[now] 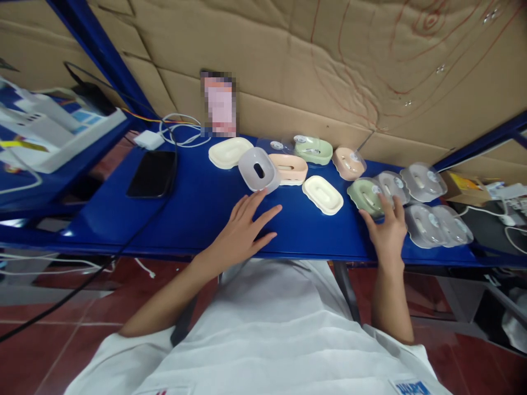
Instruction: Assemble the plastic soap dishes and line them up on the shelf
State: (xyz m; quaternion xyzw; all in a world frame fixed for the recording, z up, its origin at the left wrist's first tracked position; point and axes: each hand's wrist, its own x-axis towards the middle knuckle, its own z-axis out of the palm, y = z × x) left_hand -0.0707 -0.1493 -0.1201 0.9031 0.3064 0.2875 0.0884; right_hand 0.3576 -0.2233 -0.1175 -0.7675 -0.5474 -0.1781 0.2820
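My left hand (242, 233) is open above the table, fingers spread. Its fingertips reach the near edge of a lavender soap dish (248, 171) with an oval slot. My right hand (387, 230) has its thumb and fingers around the near right side of a green soap dish (362, 196) under a clear lid. Between the hands lies a cream tray (323, 195). Behind it are a peach dish (288, 169), an open green dish (313, 151) and a lidded peach dish (348, 163). Another cream piece (229, 152) lies at the left.
Several lidded grey soap dishes (426, 225) stand at the right end of the blue table (197, 219). A black phone (151, 174), a white charger (149, 140) and cables lie left. A blurred upright screen (220, 104) leans on the cardboard wall (263, 66).
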